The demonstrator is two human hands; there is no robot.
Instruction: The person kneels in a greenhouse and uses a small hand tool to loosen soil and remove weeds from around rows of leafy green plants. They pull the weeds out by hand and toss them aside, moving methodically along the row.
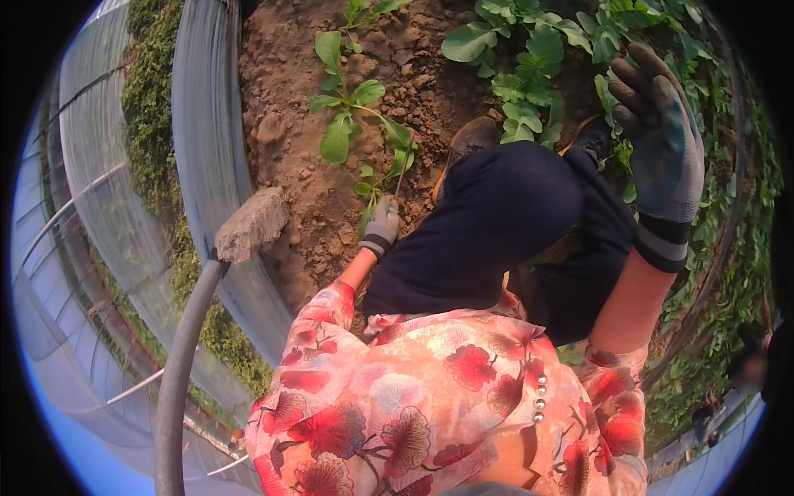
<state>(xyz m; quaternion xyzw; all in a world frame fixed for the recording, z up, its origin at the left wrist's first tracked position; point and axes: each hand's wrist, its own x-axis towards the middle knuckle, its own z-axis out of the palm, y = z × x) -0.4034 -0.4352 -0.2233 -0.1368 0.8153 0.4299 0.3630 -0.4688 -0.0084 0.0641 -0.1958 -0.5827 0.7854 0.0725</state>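
My left hand (383, 223), in a grey knit glove, is low over the soil beside my knee, closed around a thin, rusty-looking rod or tool (404, 162). Green leaves of a small seedling (366, 187) touch the soil just beyond its fingers. Farther up stands a larger leafy plant (340, 118), its leaves reaching towards the rod. My right hand (660, 124), in a grey glove with dark, soiled fingers, is raised at the right above the foliage. Its fingers are bent and apart, with nothing seen in them.
Bare, crumbly soil (273, 93) borders clear plastic sheeting (208, 118) on the left. A grey pipe (183, 366) rises to a concrete block (251, 224). Lobed-leaf plants (533, 62) grow ahead and right, around my shoes (468, 146). A person (744, 372) is at the far right edge.
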